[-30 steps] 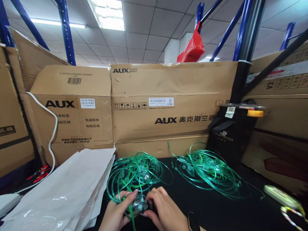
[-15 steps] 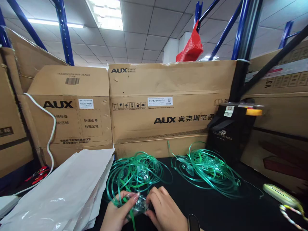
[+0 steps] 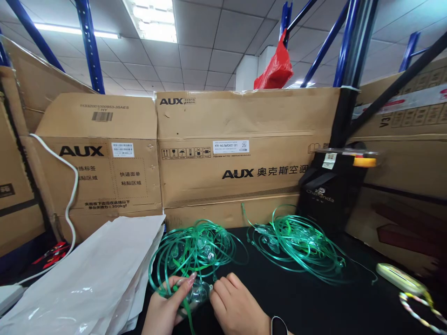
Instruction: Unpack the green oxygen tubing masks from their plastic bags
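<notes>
At the bottom centre my left hand (image 3: 166,307) curls its fingers round a clear plastic mask piece (image 3: 197,292) attached to green tubing. My right hand (image 3: 236,307) pinches the same piece from the right, fingers pressed together. Just behind them a tangled coil of green tubing (image 3: 195,249) lies on the black tabletop (image 3: 314,302). A second green tubing coil (image 3: 296,242) lies to the right, untouched.
A stack of white paper-and-film pouches (image 3: 91,279) lies at the left. Large AUX cardboard boxes (image 3: 244,149) wall off the back. A black bag (image 3: 331,190) stands at the right, and a pale green device (image 3: 398,278) with a cord lies far right. A white cable (image 3: 71,190) hangs at left.
Both hands have slid slightly left and down with the mask piece; the view has shifted a little. The coils have not moved.
</notes>
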Motion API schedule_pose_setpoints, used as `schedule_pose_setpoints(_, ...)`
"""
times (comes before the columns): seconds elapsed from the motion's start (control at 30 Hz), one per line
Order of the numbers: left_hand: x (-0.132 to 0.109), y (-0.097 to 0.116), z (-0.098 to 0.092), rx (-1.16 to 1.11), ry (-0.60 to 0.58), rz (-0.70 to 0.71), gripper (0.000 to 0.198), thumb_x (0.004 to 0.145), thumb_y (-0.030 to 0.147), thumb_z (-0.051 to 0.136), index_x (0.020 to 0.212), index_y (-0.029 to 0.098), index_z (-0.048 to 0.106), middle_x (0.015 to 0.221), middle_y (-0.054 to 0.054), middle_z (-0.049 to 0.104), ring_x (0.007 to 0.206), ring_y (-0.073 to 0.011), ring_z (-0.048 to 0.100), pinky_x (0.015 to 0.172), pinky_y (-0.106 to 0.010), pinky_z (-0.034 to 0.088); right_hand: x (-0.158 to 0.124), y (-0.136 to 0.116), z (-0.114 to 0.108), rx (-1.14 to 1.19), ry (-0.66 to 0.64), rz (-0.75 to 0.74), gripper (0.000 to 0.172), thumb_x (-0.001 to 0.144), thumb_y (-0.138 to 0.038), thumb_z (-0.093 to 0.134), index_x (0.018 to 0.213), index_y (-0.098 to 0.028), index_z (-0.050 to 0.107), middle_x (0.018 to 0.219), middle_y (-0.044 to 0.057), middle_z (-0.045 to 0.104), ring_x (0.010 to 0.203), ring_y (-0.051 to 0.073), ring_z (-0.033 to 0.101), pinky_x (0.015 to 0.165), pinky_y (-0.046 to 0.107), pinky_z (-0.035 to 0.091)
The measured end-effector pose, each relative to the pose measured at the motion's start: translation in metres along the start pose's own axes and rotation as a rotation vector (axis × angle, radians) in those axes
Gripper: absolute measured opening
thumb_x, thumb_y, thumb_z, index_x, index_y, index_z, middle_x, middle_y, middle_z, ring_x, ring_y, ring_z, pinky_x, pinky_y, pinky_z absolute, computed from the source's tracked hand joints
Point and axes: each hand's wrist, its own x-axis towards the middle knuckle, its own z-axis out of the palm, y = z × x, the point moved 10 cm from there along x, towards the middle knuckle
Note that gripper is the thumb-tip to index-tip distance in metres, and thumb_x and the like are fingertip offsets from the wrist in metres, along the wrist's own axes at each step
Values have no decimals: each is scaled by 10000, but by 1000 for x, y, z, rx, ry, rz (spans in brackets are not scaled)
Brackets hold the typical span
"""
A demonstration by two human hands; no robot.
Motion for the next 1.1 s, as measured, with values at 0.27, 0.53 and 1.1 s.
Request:
schedule_pose_setpoints(0.27, 3, 4, 7, 133, -46, 148, 359, 472, 442, 780, 545, 144, 593, 460, 49, 517, 438, -78, 450, 432, -179, 397, -1, 8, 11, 12, -74, 70, 204, 740, -341, 582, 700, -185, 457, 597, -16, 532, 535, 142, 462, 634, 317, 278)
schedule_pose_setpoints(0.53, 1, 9, 7, 230, -34, 289, 343, 490, 444, 763, 534, 143, 605, 488, 26, 548, 476, -97, 460, 461, -190, 372, -6, -13, 9, -88, 47, -83, 215, 798, -126, 419, 590, -174, 449, 437, -20, 484, 395, 119, 409, 589, 322, 271)
schedule_pose_setpoints(1.1, -5, -2, 13, -170, -116, -170, 306, 500, 298, 812, 722, 151, 660, 649, 19, 656, 612, -131, 618, 583, -250, 525, -4, -8, 3, -20, 13, -101, 176, 768, -160, 495, 597, -174, 456, 478, -14, 510, 459, 119, 403, 602, 319, 261)
